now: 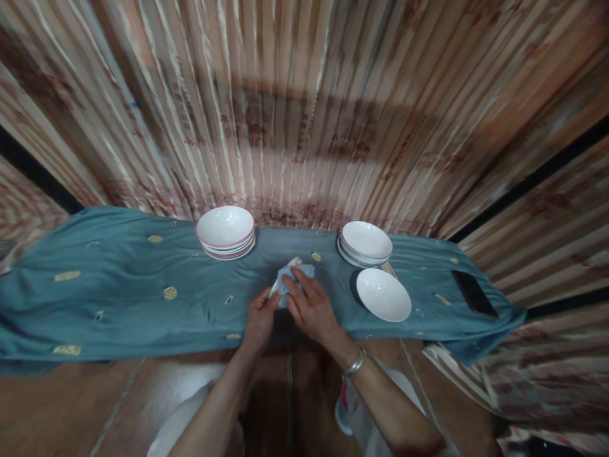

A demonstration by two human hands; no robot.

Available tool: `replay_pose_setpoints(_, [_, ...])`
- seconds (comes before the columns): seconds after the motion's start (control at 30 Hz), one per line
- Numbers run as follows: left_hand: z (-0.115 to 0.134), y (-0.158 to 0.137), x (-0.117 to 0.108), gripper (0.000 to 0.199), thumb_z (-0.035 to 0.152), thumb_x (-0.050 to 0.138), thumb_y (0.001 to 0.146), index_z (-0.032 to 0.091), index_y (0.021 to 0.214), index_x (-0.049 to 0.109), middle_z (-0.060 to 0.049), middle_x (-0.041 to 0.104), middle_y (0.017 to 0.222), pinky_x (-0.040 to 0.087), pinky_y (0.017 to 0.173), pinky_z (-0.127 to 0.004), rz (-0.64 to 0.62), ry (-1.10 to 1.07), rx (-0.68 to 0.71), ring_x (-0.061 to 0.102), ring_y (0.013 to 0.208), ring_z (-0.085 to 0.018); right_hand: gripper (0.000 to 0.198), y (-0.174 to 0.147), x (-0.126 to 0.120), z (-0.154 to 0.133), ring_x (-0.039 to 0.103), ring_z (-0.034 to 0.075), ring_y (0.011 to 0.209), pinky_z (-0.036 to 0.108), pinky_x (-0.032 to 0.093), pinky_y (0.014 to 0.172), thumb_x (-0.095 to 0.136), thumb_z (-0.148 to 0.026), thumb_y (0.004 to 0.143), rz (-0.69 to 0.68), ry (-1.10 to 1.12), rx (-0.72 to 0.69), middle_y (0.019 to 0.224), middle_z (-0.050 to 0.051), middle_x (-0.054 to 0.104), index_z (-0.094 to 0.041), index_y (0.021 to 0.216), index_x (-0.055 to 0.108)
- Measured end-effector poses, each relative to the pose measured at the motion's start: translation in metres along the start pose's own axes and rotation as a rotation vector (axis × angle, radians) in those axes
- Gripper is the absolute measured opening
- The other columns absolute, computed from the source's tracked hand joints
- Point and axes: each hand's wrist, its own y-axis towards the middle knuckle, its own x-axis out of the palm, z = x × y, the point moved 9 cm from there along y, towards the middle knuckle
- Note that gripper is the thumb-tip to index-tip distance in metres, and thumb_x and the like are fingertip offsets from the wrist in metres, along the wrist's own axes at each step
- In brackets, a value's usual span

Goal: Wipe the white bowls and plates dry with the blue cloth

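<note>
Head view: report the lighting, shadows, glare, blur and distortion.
Head view: dim lighting, with a broad shadow across the curtain; head view: darker shade on the tablecloth just below the blue cloth; head view: small glints on the stacked bowls, a pale sheen on the floor; head view: soft throughout, wide-angle stretch fanning the curtain's folds outward.

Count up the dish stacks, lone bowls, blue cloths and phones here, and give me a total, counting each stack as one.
Left dish stack and right dish stack: 2
Lone white bowl: 1
Blue cloth: 1
Black phone: 1
Total: 5
</note>
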Motion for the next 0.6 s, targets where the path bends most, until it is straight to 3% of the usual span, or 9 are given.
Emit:
replay_pose_setpoints(0.23, [-0.02,0.005,0.001,0.043,0.05,0.079,0.063,0.013,0.084,0.077,-0.008,0.075,0.08,0.051,0.081,-0.034,0.033,-0.095,-0.074,0.068,0.081,-0.022,0.05,0.0,0.001,0.006,0.03,0.027,0.147,0.051,0.037,0.115,0.044,-0.023,0.097,0.031,0.0,0.03,0.15,0.014,0.047,-0.018,0.147,0.044])
replay_pose_setpoints(0.4, [-0.019,0.009,0.006,0.047,0.052,0.075,0.067,0.01,0.089,0.077,-0.011,0.077,0.086,0.052,0.085,-0.037,0.028,-0.123,-0.091,0.069,0.09,-0.025,0.047,0.006,0.003,0.02,0.035,0.024,0.145,0.049,0.036,0.117,0.038,-0.025,0.1,0.081,0.091,0.099,0.147,0.013,0.05,-0.017,0.146,0.045])
replay_pose_setpoints(0.6, [-0.009,0.006,0.01,0.049,0.057,0.077,0.065,0.013,0.085,0.077,-0.011,0.077,0.087,0.052,0.091,-0.04,0.059,-0.14,-0.08,0.069,0.1,-0.03,0.044,0.011,0.011,0.053,0.046,0.02,0.138,0.043,0.037,0.117,0.035,-0.03,0.1,0.144,0.359,0.332,0.144,0.011,0.054,-0.02,0.139,0.053])
